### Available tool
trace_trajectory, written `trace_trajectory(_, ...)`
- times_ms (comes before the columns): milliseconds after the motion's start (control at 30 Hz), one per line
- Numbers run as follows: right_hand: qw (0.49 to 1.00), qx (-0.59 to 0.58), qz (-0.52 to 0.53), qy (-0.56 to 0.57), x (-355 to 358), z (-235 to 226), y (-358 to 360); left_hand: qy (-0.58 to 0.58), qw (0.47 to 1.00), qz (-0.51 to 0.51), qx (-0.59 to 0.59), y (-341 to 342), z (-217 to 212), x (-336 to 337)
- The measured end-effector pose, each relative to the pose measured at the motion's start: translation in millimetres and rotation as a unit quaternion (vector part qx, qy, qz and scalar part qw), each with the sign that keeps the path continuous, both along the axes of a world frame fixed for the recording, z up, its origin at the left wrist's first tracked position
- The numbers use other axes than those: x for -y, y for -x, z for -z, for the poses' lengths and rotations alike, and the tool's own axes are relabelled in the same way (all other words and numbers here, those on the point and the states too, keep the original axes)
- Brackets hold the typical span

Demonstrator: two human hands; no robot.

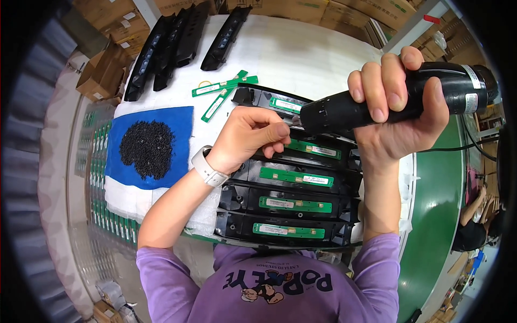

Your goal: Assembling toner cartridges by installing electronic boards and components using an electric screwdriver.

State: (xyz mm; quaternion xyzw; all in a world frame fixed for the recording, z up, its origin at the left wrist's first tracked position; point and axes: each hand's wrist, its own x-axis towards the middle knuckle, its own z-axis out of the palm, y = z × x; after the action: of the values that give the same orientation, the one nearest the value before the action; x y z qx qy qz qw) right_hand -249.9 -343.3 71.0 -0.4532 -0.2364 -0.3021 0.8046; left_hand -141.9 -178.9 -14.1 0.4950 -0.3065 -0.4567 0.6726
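My right hand [396,116] is wrapped around a black electric screwdriver [336,112], which lies nearly level with its tip pointing left. At that tip, my left hand [252,132] is closed in a pinch. Whatever sits between its thumb and finger is too small to make out. Beneath both hands lies a row of long black plastic housings [242,200], several with a green circuit board inside, such as the nearest board [288,230]. To the left of my left hand, a heap of small black screws [148,148] rests on a blue cloth [183,121].
Loose green circuit boards [215,105] lie crossed on the white table covering [301,48]. More black housings [226,40] stand at the far left. Stacked trays of boards [107,215] are beside the table. A cable [452,148] runs off right; another person [471,229] is beyond.
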Motion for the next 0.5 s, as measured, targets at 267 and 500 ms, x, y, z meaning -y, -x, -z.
trace_trajectory(267,1.000,-0.012,0.023,-0.004,-2,0,-1,-0.012,0.998,-0.037,0.056,6,3,1)
trace_trajectory(500,0.990,-0.087,0.083,-0.075,-8,-1,2,0.007,0.991,-0.055,0.121,12,2,2)
